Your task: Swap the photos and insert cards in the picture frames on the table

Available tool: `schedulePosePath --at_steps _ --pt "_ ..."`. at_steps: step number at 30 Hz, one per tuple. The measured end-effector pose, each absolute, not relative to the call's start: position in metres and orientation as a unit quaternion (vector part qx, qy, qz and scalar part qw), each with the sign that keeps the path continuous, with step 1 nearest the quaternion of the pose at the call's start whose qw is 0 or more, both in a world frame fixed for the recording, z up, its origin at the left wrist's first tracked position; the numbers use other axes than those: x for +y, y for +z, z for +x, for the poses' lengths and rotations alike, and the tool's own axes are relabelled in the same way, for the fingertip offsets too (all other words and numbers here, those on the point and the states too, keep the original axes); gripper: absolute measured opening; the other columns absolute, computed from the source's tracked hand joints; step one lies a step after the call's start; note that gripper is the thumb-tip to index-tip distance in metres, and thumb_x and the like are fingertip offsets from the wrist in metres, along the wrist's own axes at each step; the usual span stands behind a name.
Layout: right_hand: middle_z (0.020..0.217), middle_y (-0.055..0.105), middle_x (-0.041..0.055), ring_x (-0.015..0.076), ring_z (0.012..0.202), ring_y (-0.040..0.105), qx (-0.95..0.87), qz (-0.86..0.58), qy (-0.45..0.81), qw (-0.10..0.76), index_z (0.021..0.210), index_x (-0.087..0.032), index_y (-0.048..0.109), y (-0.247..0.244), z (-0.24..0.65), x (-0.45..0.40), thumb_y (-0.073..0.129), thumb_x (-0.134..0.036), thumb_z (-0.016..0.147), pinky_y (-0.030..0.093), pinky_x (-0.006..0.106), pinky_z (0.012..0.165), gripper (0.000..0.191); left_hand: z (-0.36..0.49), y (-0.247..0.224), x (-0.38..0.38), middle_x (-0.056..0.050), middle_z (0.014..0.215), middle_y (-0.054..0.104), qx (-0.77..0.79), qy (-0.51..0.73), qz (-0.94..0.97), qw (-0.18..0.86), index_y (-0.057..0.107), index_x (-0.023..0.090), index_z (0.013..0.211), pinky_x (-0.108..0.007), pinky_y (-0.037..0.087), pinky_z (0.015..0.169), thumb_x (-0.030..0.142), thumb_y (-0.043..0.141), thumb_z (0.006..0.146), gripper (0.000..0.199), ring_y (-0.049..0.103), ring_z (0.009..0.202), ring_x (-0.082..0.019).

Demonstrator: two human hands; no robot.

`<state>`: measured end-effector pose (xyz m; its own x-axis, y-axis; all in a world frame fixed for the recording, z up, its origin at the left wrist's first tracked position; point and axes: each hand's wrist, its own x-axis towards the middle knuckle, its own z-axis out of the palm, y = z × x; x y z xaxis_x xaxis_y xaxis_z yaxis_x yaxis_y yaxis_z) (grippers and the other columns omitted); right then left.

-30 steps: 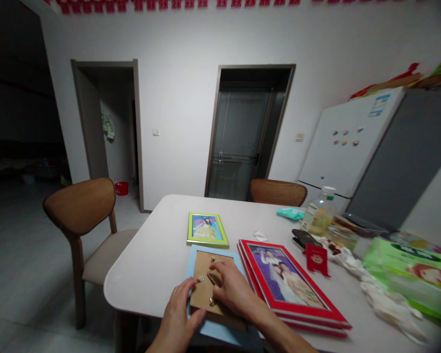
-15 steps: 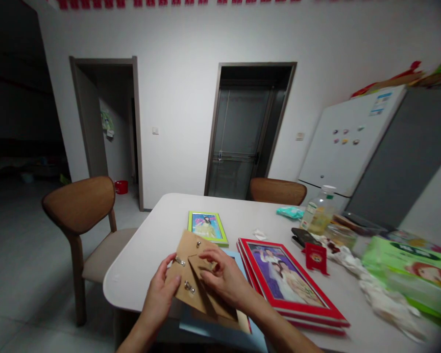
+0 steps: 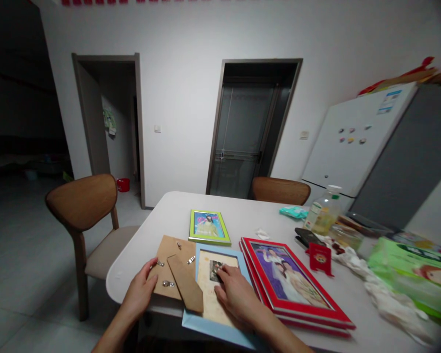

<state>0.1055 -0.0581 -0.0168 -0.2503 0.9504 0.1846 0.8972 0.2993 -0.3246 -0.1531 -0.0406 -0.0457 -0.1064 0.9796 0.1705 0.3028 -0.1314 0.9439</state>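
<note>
My left hand (image 3: 141, 287) grips the left edge of a brown frame backing board (image 3: 185, 251), thumb on top. The board has metal clips and a folded stand leg (image 3: 185, 284), and its right side overlaps a light-blue picture frame (image 3: 244, 264). Inside the frame lies a cream sheet (image 3: 206, 260) with a small dark picture. My right hand (image 3: 238, 296) rests over the sheet, its index fingertip at the small picture (image 3: 215, 271) and thumb apart. Fingers farther back are partly hidden.
Beyond the board lies a green-framed photo (image 3: 208, 226). Two stacked red frames (image 3: 286, 279) lie to the right. Farther right are a bottle (image 3: 321, 211), a small red stand (image 3: 320, 259), crumpled tissues (image 3: 389, 304) and a green tissue pack (image 3: 407, 279). A chair (image 3: 83, 203) stands at left.
The backing board has moved left and down, uncovering the cream sheet in the blue frame. My right hand has left the stand leg and come down onto the sheet.
</note>
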Motion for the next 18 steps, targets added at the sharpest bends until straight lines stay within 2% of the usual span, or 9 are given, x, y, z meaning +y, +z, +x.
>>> schedulePosePath --at_steps 6,10,13,18 --pt "0.109 0.051 0.0118 0.0228 0.102 0.043 -0.813 -0.552 0.104 0.155 0.097 -0.015 0.058 -0.009 0.107 -0.069 0.046 -0.033 0.072 0.03 0.031 0.088 0.033 -0.156 -0.047 -0.039 -0.01 0.105 0.06 0.628 0.405 0.634 0.199 0.045 0.012 0.113 -0.035 0.043 0.084 0.024 0.039 0.073 0.042 0.056 0.096 -0.022" --pt "0.12 0.044 0.0121 0.0233 0.111 0.037 -0.806 -0.559 0.112 0.16 0.108 -0.014 0.053 -0.009 0.111 -0.073 0.047 -0.034 0.072 0.026 0.032 0.093 0.042 -0.139 -0.041 -0.049 -0.01 0.118 0.05 0.611 0.416 0.663 0.114 0.045 0.013 0.114 -0.037 0.031 0.097 0.021 0.04 0.071 0.044 0.043 0.112 -0.021" --pt "0.121 0.043 0.0119 0.0232 0.112 0.036 -0.808 -0.555 0.114 0.162 0.109 -0.014 0.052 -0.01 0.113 -0.073 0.048 -0.033 0.071 0.025 0.032 0.095 0.042 -0.117 -0.037 -0.058 -0.008 0.125 0.045 0.553 0.369 0.74 0.103 0.045 0.016 0.116 -0.038 0.029 0.098 0.022 0.043 0.071 0.045 0.038 0.117 -0.02" --pt "0.119 0.045 0.0125 0.0217 0.111 0.038 -0.806 -0.552 0.112 0.183 0.111 -0.013 0.05 -0.012 0.118 -0.074 0.046 -0.032 0.073 0.027 0.029 0.095 0.043 -0.114 -0.044 -0.053 -0.008 0.126 0.043 0.587 0.254 0.759 0.126 0.048 0.018 0.114 -0.043 0.026 0.098 0.029 0.042 0.075 0.041 0.035 0.119 -0.023"
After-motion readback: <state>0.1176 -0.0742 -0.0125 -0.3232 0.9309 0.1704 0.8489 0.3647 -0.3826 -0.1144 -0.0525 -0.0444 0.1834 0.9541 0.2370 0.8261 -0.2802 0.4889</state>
